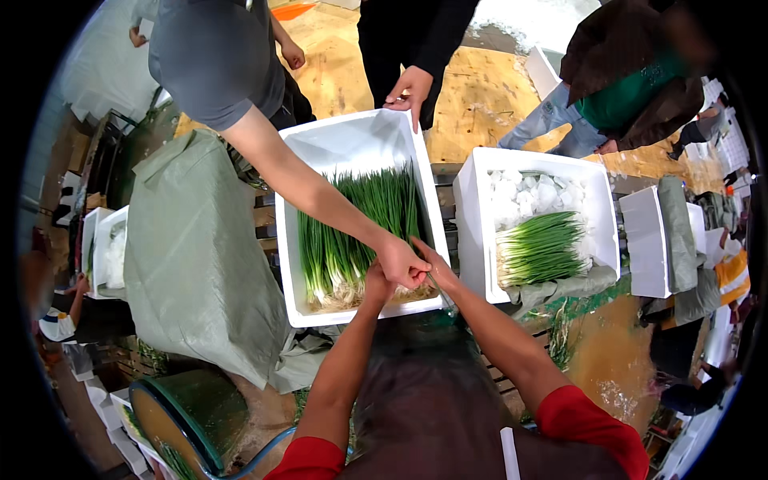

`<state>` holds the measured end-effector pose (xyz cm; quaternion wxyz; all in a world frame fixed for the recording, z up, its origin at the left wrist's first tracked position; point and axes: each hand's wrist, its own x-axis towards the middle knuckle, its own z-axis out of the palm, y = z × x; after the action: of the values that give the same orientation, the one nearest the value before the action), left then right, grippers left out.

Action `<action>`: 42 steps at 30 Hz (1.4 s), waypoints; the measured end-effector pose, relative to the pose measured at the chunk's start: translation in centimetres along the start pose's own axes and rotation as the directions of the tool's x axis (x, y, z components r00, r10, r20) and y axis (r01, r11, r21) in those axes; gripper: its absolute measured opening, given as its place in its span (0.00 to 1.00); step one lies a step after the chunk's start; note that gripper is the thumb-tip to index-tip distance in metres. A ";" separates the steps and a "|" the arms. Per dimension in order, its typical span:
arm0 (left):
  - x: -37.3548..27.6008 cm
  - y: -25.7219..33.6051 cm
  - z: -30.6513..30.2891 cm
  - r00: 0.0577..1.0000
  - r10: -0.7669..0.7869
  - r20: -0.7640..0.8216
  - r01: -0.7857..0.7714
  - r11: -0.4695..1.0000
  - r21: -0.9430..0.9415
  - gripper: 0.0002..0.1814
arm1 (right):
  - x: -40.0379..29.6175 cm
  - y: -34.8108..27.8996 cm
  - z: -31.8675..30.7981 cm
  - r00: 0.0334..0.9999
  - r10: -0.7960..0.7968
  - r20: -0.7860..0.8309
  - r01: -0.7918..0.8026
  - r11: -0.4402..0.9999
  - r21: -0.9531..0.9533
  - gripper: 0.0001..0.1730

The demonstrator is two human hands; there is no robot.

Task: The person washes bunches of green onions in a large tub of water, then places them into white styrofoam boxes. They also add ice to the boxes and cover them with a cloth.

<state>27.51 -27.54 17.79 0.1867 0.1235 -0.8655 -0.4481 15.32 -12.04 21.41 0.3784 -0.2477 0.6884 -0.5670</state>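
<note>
Green onions point(372, 210) stand packed in a white foam box point(288, 264), leaves towards the far side and roots towards me. Over the box's near right part, my left hand point(379, 283) and my right hand point(437, 269) are close together, with a person's fist between them. That person's bare arm reaches in from the upper left across the onions. A thin green strand shows at the fist and my right hand; who grips it is unclear. The fist partly covers my left hand, so its fingers are hidden. Another person's hand rests on the box's far right corner.
On the right, a second foam box point(474, 240) holds ice point(531, 193) and a bundle of green onions point(540, 249). A grey-green tarp point(198, 252) covers something at left. A round green tub point(198, 420) and blue hose point(264, 451) lie lower left. Several people stand around.
</note>
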 end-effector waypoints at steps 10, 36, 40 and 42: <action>3.6 -5.5 -3.5 0.932 -0.038 0.360 0.155 0.940 -0.303 0.12 | -2.4 -1.3 6.6 0.915 0.329 -0.233 -0.233 0.903 0.361 0.08; 6.4 4.4 -5.5 0.942 0.241 0.233 -0.301 0.915 0.268 0.17 | -37.9 -3.2 -0.3 0.516 0.704 -0.488 -0.301 0.682 0.667 0.09; 5.2 8.6 -6.5 0.899 0.371 0.233 -0.354 0.928 -0.114 0.13 | -38.1 -7.0 -1.5 0.553 0.633 -0.542 -0.143 0.713 0.686 0.08; 3.8 11.5 -4.3 0.836 0.374 0.402 -0.219 0.899 -0.379 0.11 | -40.1 -8.0 -2.0 0.575 0.591 -0.566 -0.063 0.722 0.689 0.08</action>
<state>25.41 -25.63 30.30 0.0592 -0.1567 -0.8095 -0.5627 36.66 18.15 38.88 0.2168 0.2865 0.5978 -0.7166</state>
